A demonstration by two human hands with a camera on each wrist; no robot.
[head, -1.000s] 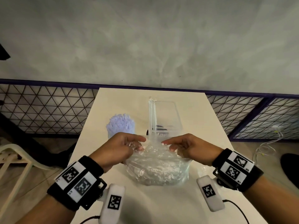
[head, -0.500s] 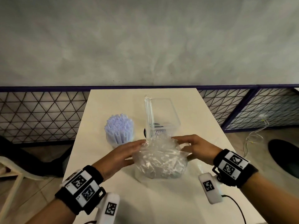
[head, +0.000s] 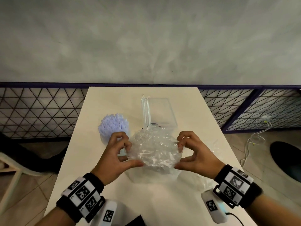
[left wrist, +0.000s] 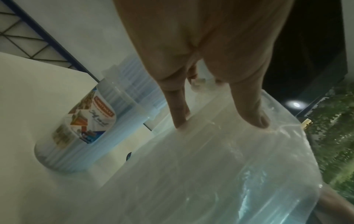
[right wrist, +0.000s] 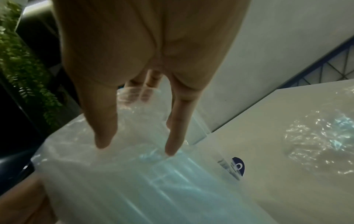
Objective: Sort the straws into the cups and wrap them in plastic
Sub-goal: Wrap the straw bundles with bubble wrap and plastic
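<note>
My left hand (head: 114,154) and right hand (head: 193,152) had shifted to the sides, fingers pinching the plastic wrap (head: 154,150) down over the near cup; wrapping seemed nearly finished.

We face a mottled grey wall (head: 146,38), with a dark purple-framed wire lattice fence (head: 40,111) along its base. The cream worktop (head: 101,160) stands on a tiled floor (head: 24,198). A pale chair (head: 9,170) sits left; white cables (head: 254,141) and what may be a dark stool (head: 286,162) right
</note>
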